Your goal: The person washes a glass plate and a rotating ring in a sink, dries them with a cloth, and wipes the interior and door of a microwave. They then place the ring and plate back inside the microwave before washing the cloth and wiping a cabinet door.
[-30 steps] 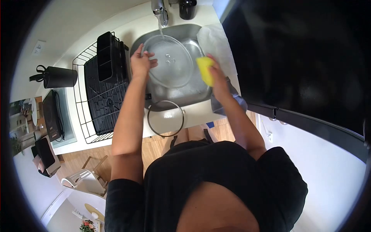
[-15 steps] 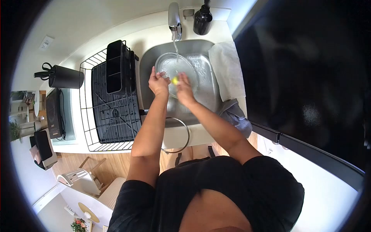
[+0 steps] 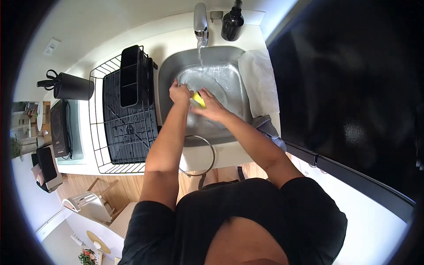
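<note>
My left hand [image 3: 180, 94] is closed, its fingers curled close to the sponge; what it grips is too small and unclear to name. In my right hand [image 3: 212, 107] is a yellow and grey sponge [image 3: 199, 100], held against the fingers of my left hand. Both hands are over the steel sink [image 3: 236, 95]. Beneath them shows the faint outline of a clear round dish [image 3: 203, 81]. Water runs from the faucet [image 3: 200, 20] into the sink behind my hands.
A black dish rack [image 3: 128, 132] with a black utensil holder [image 3: 130, 77] stands left of the sink. A metal-rimmed round lid [image 3: 213, 155] rests at the front edge. Behind is a dark bottle [image 3: 232, 25]; to the right lie a white cloth [image 3: 259, 81] and grey cloth [image 3: 266, 128].
The sponge has moved slightly down and shows more of its yellow side. My right hand has turned and come nearer to my left. The clear dish's outline is fainter.
</note>
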Demonstrator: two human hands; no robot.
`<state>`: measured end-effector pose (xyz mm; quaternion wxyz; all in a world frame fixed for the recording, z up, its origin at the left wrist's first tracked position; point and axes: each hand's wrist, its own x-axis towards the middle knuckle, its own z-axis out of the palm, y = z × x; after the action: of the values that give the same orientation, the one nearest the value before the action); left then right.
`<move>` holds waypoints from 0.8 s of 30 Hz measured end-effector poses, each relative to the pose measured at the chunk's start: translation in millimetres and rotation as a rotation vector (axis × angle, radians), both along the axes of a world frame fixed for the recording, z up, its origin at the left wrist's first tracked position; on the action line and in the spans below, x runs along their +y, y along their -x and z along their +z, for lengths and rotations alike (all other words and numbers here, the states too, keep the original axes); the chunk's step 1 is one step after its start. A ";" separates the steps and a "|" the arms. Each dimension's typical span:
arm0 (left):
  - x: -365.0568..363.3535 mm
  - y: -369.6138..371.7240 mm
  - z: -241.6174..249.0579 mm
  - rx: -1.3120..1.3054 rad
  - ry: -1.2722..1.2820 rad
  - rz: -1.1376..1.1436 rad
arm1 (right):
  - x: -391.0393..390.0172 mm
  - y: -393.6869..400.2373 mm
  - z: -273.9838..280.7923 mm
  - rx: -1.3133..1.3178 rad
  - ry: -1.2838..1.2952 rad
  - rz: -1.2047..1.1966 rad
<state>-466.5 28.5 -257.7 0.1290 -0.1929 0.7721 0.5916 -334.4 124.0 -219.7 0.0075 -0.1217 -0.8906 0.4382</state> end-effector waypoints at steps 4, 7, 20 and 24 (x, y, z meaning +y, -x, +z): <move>8.0 8.0 30.2 -0.148 0.002 -0.003 | 29.7 13.0 42.0 -0.243 -0.292 0.309; 9.8 14.2 54.8 -0.509 -0.353 -0.147 | 67.3 34.9 44.8 -0.093 -0.255 0.313; -4.1 11.3 33.9 -0.219 -0.019 -0.620 | 98.5 101.6 10.6 0.286 -0.074 0.137; 7.7 -0.5 48.1 -0.249 -0.257 -0.474 | 33.1 75.2 -21.8 0.293 0.080 -0.219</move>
<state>-466.0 36.2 -209.6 0.3807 -0.0603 0.6925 0.6098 -409.6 157.0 -241.5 0.1800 -0.1530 -0.8432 0.4830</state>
